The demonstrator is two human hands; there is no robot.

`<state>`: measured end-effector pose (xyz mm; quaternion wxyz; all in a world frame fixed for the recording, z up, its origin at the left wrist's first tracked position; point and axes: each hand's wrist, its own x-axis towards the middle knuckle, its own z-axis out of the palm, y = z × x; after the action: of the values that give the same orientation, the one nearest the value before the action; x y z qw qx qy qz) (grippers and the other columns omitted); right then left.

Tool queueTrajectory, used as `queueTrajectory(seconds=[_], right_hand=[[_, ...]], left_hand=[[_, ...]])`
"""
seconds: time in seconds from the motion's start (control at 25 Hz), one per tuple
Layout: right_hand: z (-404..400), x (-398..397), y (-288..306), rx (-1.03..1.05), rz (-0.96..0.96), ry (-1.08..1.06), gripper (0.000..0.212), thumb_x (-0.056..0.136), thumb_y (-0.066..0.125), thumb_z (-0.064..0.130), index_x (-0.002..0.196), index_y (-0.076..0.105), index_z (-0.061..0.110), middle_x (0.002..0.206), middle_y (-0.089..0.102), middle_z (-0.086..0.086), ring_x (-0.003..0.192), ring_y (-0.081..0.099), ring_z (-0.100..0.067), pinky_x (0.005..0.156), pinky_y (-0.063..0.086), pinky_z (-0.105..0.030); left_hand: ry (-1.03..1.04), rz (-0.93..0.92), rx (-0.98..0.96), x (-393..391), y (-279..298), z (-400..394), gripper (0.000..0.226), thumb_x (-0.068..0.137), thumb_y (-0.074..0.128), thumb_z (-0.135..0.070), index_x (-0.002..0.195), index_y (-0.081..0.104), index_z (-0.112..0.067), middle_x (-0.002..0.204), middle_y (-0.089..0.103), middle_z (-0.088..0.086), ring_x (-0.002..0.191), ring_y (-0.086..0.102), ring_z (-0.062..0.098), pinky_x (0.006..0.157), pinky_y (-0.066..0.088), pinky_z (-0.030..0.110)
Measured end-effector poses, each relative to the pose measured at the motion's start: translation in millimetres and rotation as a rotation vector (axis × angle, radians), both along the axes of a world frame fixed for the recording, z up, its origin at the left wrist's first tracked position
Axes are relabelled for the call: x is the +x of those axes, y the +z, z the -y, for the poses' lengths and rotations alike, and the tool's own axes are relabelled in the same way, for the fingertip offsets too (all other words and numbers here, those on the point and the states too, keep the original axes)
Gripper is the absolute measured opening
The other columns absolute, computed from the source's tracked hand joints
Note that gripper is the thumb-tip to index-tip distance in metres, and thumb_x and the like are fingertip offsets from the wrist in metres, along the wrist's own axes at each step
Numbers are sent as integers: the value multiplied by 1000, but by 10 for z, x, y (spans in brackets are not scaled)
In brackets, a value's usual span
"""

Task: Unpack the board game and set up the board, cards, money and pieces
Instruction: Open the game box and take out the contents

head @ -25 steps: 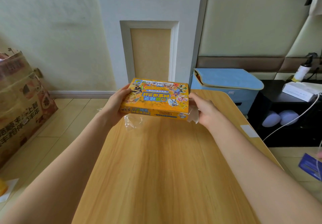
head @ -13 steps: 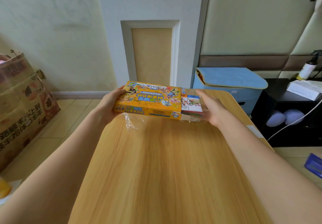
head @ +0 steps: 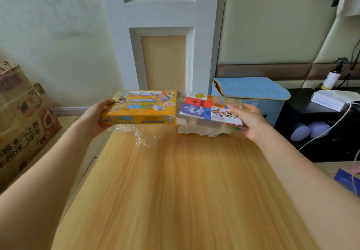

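Above the far end of the wooden table (head: 185, 181), my left hand (head: 97, 115) grips the left end of the yellow game box (head: 140, 107). My right hand (head: 247, 119) holds a clear plastic bag of contents (head: 210, 113) that sticks out of the box's right end. A folded board with coloured squares shows on top inside the bag, and paler pieces lie underneath. Loose clear wrap (head: 140, 136) hangs under the box.
A large printed cardboard box (head: 21, 121) stands on the floor at the left. Beyond the table's far right corner is a blue fabric storage box (head: 251, 94). A black cabinet (head: 319, 133) at the right carries a white box, a spray bottle and a white cable.
My right hand has drawn the bagged contents rightward, much farther out of the yellow box. My left hand has carried the box slightly to the left.
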<state>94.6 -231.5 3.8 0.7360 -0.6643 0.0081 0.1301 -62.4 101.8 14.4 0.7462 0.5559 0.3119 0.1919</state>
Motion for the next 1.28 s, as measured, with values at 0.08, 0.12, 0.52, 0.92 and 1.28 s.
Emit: queueTrajectory(seconds=[0.08,0.12,0.52,0.92,1.28], right_hand=[[97,-2,-22,29,-5,-17,36,84,68,17,115,51,11,79,63,-3,48,63,-6,39,45,-17],[132,-19,-36,14,-16,0,34,84,68,18,113,49,13,79,63,-3,50,63,-7,41,45,-19],[97,-313,-666,-414,21,323,63,80,72,21,132,36,20,104,66,-10,87,67,-24,78,54,-41],[-203,-211,-426,-1022,392,277,67,84,63,43,138,35,16,145,30,-10,133,28,-29,103,34,-40],[-1465,-198,-405,-747,661,493,34,94,51,23,127,56,18,138,35,-9,131,35,-24,105,25,-25]], left_hand=[[139,-13,-14,-74,50,-124,11,94,49,-27,89,55,-19,70,64,-4,50,61,6,41,49,17],[210,-3,-28,-88,47,-171,10,93,50,-27,89,54,-20,76,61,-3,54,61,7,45,51,21],[361,8,48,211,-240,341,39,96,44,-18,134,45,-21,104,54,1,64,52,9,58,45,27],[461,16,101,326,-405,372,40,92,42,-22,132,44,-26,122,58,3,96,62,20,70,51,30],[465,-108,90,462,-800,691,46,91,36,-23,136,30,-32,123,56,10,114,50,33,77,52,41]])
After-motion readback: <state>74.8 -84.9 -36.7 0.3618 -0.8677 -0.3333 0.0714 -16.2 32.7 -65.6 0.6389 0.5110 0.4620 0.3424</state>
